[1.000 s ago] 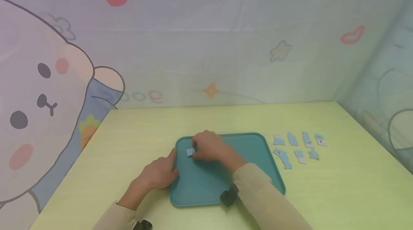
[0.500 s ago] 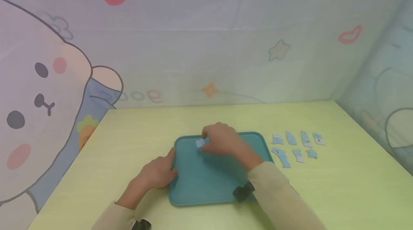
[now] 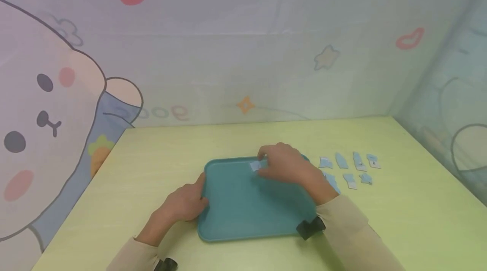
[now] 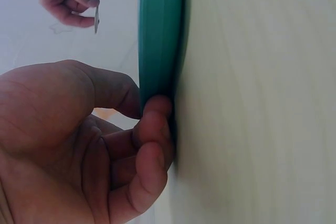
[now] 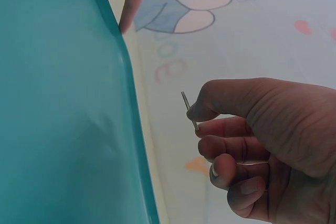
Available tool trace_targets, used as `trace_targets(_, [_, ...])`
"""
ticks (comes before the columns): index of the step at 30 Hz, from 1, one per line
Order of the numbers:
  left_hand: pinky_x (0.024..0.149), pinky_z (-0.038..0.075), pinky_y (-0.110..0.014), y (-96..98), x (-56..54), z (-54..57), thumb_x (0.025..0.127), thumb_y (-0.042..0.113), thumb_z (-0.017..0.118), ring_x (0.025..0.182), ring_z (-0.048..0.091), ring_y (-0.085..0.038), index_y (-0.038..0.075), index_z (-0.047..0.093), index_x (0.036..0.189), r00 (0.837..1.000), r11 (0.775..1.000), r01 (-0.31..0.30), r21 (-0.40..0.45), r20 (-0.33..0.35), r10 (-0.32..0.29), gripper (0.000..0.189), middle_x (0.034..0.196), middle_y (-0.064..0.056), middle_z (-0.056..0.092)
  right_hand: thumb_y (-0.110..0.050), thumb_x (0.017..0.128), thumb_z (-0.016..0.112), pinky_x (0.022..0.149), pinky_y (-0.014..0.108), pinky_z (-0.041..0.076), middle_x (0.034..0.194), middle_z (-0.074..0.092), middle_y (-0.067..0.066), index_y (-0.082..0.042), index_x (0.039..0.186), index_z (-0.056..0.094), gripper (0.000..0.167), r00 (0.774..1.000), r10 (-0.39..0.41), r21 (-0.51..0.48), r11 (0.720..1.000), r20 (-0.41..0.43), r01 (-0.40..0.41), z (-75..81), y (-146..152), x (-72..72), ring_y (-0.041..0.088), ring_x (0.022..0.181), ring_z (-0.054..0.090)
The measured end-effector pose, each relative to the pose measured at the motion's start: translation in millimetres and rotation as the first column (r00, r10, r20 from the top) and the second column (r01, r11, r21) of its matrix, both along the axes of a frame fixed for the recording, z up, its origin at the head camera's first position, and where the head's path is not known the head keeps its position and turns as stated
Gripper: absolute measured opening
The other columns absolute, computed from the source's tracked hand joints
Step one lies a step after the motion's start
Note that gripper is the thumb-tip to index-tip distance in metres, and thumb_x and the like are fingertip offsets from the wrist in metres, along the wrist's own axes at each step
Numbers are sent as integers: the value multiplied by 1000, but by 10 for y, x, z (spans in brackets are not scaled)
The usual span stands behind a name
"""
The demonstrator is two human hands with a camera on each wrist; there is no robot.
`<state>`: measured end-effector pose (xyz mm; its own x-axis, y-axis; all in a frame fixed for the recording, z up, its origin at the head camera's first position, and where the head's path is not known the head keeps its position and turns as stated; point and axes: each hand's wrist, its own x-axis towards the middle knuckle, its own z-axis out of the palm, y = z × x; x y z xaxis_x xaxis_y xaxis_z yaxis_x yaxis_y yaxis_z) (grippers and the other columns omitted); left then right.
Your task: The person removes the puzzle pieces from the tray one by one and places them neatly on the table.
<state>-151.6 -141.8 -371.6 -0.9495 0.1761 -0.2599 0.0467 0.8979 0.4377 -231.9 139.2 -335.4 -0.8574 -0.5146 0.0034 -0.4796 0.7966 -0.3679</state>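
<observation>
My right hand (image 3: pixel 286 164) pinches a small, flat, light blue puzzle piece (image 3: pixel 254 165) between thumb and fingertips. In the right wrist view that piece (image 5: pixel 185 101) appears edge-on as a thin sliver, raised above the teal tray (image 3: pixel 243 207). The head view has it over the tray's far part. At the tray's left edge, my left hand (image 3: pixel 185 203) grips the rim, thumb over the inner side. From the left wrist view, the left hand's fingers (image 4: pixel 152 166) curl against the tray's outer wall (image 4: pixel 160 30).
Several light blue and white puzzle pieces (image 3: pixel 358 162) lie in two rows to the right of the tray. The right forearm's sleeve (image 3: pixel 348 224) crosses the tray's near right corner. A printed cloth backdrop (image 3: pixel 213 51) rises behind the yellow table (image 3: pixel 167 144).
My right hand has lifted the puzzle piece from the tray's upper left and carried it right and slightly back. The left hand stays at the rim.
</observation>
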Motion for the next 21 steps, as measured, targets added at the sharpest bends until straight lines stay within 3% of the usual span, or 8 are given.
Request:
trace_targets(8, [48, 33, -28, 1, 3, -2, 98, 10, 49, 48, 48, -13, -10, 17, 164, 1000, 1000, 3, 5, -8, -3, 77, 60, -4, 55, -25, 90, 75, 59, 30, 41, 69, 61, -3, -7, 119, 74, 35, 1000, -23, -7, 1000, 0, 23, -60, 297, 28, 13, 62, 48])
trace_targets(21, [48, 32, -28, -6, -9, -22, 97, 11, 49, 48, 46, -13, -12, 17, 163, 1000, 1000, 12, 9, -20, -12, 77, 60, -3, 54, -22, 92, 75, 58, 29, 43, 70, 60, -3, -5, 115, 72, 29, 999, -44, -23, 999, -10, 43, -148, 734, 66, 12, 61, 52])
